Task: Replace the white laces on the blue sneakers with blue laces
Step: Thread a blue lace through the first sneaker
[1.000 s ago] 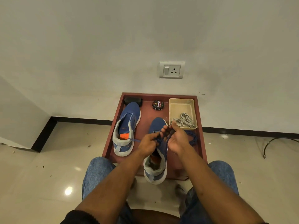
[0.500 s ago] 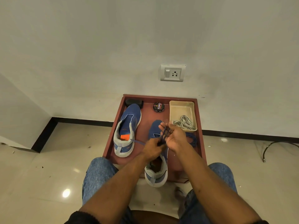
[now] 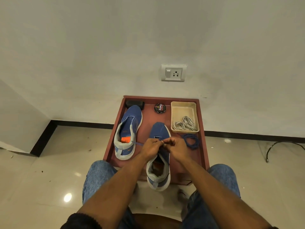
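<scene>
Two blue sneakers lie on a red-brown tray. The left sneaker has no lace. Over the eyelets of the right sneaker, my left hand and my right hand meet, each pinching a thin blue lace; one end of it trails left towards the other shoe. A coiled second blue lace rests to the right. The white laces sit bundled in a beige tub.
A black shoe-polish tin and a black brush stand at the tray's back edge. The tray sits on a glossy tiled floor against a white wall with a socket. A black cable lies at the right. My knees flank the tray's near edge.
My right hand came down from a raised position near the tub to the shoe's eyelets, and my left hand moved up to meet it. The lace is drawn lower, close to the shoe.
</scene>
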